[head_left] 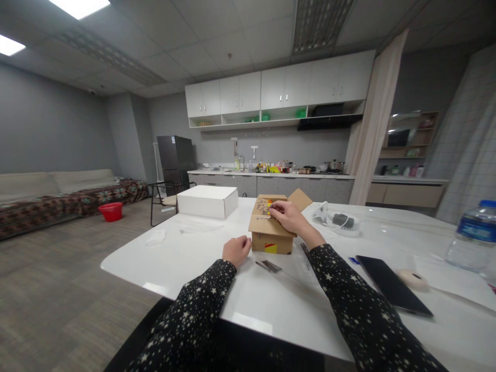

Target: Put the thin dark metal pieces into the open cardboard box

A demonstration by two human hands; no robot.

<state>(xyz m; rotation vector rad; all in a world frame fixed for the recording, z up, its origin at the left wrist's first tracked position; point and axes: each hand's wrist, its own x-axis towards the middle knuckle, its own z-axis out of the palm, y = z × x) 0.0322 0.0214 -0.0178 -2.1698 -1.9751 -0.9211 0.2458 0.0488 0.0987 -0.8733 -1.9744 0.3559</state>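
Note:
A brown cardboard box (260,243) with a yellow-and-red label stands on the white table, its flaps folded out. Many small greyish bits, too small to name, are spread over its top, with a short row of them near the front edge. My right hand (287,216) is above the box's right side, fingers pinched together at the bits; what they hold is hidden. Left of the box, my left hand (236,251) rests on the table with fingers curled, their inside out of sight. Several thin dark metal rods, like long nails (270,266), lie in front of the box.
A white box (209,201) stands at the back left. To the right are a white cabled device (337,219), a black tablet or phone (393,284), a round beige object (412,279) and a large water bottle (475,237). Clear plastic (201,227) lies left.

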